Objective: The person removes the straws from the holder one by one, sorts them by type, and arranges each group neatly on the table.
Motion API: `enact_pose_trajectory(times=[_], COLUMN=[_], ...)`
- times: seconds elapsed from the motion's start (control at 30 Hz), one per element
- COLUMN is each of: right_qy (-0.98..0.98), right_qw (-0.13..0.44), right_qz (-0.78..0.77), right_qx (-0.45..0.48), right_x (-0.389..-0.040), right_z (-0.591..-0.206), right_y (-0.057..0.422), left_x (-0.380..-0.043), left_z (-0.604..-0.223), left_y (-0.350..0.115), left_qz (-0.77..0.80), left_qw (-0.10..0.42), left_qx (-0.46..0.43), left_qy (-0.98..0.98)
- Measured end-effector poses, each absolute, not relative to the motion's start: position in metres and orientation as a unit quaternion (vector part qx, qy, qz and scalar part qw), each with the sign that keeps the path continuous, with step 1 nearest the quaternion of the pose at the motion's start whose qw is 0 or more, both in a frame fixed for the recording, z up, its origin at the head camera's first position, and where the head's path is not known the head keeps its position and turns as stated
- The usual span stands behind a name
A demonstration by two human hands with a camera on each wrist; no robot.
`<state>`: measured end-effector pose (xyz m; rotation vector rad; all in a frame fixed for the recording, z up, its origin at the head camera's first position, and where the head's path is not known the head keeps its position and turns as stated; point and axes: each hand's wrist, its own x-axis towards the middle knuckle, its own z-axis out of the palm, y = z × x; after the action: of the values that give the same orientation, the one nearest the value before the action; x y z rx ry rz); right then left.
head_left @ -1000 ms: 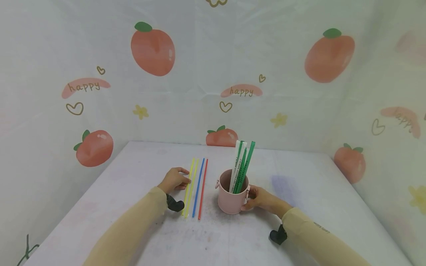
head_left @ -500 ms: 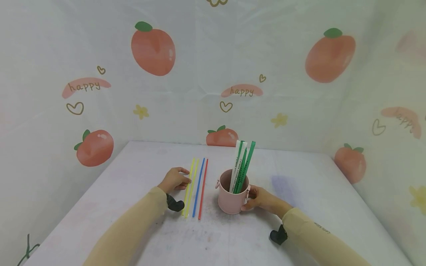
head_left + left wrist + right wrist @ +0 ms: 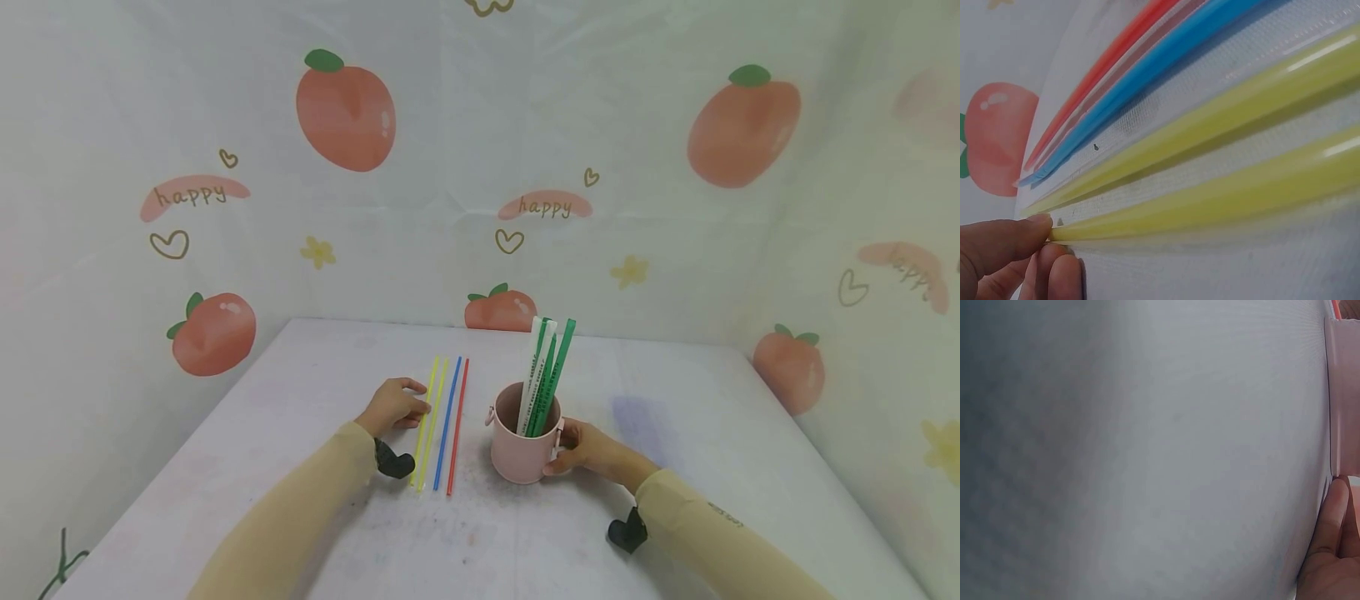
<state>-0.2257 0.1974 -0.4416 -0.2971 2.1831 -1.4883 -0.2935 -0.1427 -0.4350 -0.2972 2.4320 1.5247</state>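
Observation:
With thumb and fingertips, my left hand (image 3: 392,406) pinches the leftmost yellow straw (image 3: 1222,197) where it lies flat on the white cloth. To its right, roughly parallel, lie a second yellow straw (image 3: 432,425), a blue straw (image 3: 447,425) and a red straw (image 3: 458,425). Clear film shows around the straws in the left wrist view. A small pink bucket (image 3: 517,461) stands upright, and my right hand (image 3: 596,450) grips its right side near the handle lug. Slim printed sticks, white (image 3: 533,375) and green (image 3: 557,367), lean inside it. Their lower ends are hidden.
White cloth (image 3: 480,550) covers the table, with a faint blue patch (image 3: 645,425) right of the bucket. A fruit-printed curtain (image 3: 450,125) hangs behind and at both sides. Black wrist mounts (image 3: 394,459) sit on both sleeves.

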Motion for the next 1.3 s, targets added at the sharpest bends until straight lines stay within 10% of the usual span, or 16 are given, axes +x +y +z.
enact_pose_trajectory(times=[1.3], right_qy=[0.8], right_qw=[0.242], right_qz=[-0.541], right_qx=[-0.096], right_x=[-0.2274], right_z=[-0.4428], right_y=[0.1975], left_x=[-0.2963], left_z=[-0.437], left_y=[-0.1437], left_qz=[0.54], left_qw=[0.134], left_qx=[-0.11], left_qy=[0.824])
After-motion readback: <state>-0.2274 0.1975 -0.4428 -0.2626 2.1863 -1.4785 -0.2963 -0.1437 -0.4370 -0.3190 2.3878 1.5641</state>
